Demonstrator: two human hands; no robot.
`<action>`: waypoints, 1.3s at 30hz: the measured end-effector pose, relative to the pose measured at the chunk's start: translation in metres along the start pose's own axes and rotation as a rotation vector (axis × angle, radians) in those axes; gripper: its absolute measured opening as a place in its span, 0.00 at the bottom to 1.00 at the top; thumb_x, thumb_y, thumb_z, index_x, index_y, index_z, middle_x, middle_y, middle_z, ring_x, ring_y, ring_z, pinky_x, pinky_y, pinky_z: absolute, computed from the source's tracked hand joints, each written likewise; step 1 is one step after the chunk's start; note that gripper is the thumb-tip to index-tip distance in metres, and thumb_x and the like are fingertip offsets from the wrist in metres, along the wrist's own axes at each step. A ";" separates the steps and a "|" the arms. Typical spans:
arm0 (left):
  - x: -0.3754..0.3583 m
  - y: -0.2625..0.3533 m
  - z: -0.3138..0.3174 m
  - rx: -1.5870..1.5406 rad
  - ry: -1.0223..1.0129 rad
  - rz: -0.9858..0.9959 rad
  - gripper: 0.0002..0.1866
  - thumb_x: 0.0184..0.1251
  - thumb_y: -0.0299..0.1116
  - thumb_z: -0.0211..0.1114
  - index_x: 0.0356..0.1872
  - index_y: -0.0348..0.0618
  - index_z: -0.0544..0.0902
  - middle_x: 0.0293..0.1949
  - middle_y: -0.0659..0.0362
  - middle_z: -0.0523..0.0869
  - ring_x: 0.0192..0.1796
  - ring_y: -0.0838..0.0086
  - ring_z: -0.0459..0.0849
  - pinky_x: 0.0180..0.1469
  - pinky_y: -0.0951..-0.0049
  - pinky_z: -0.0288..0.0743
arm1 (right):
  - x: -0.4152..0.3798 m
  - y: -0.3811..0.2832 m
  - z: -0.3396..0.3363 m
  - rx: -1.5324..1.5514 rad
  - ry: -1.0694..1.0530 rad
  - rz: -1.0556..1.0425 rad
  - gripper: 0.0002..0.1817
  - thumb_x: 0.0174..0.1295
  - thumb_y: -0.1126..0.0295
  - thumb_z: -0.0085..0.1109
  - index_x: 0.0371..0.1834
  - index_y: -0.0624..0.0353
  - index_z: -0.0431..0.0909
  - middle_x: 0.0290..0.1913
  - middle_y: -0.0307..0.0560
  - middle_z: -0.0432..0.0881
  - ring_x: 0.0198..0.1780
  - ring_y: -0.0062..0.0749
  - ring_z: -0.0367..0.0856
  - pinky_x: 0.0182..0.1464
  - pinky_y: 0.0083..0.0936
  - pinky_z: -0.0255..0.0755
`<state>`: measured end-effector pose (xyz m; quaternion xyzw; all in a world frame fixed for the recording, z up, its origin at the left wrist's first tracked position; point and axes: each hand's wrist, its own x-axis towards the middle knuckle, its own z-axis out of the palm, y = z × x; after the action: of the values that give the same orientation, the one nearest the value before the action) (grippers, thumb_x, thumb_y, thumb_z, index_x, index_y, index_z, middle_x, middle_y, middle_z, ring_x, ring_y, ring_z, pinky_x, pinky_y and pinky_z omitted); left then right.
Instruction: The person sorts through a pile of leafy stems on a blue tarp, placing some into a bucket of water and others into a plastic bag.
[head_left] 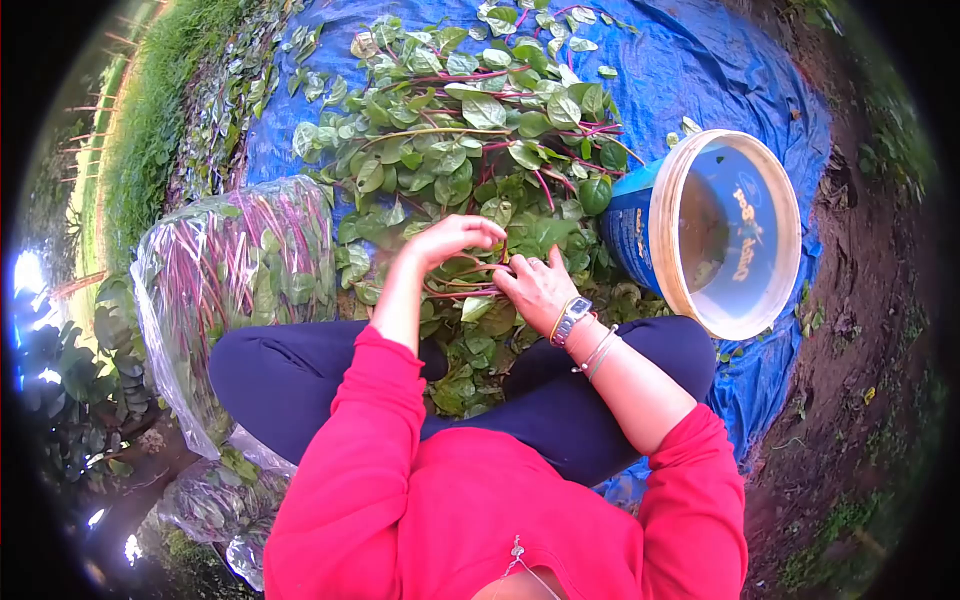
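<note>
Leafy red-stemmed greens that look like Malabar spinach (460, 150) are heaped in front of my crossed legs. My right hand (541, 292), with a wristwatch and bracelets on the wrist, pinches several reddish stems (468, 292) low over the heap. These stems run leftward from its fingertips, beneath my left hand (455, 238). The left fingers are bent together, their tips close to a short dark stem end just above the right fingertips. Whether they grip that stem is hidden by the fingers.
A blue tarp (690, 60) lies under the greens. To the right, a blue bucket (628, 215) leans with its mouth toward me. A clear plastic bag (235, 270) packed with red-stemmed greens stands at left, with another filled bag (215, 500) behind it. Bare soil (850, 330) borders the tarp.
</note>
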<state>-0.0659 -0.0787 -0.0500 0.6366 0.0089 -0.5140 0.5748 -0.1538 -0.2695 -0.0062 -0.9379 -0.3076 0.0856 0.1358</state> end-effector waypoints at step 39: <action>0.050 0.028 -0.075 1.021 0.885 0.502 0.20 0.54 0.31 0.58 0.52 0.47 0.74 0.53 0.53 0.74 0.57 0.58 0.70 0.60 0.65 0.62 | 0.012 0.013 -0.010 -0.075 0.007 0.140 0.07 0.56 0.70 0.45 0.38 0.53 0.69 0.30 0.42 0.74 0.40 0.36 0.75 0.54 0.44 0.62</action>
<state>0.0223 -0.0615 -0.0772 0.9574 -0.1468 -0.0004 0.2488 -0.1342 -0.2741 -0.0015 -0.9619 -0.2436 0.0799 0.0953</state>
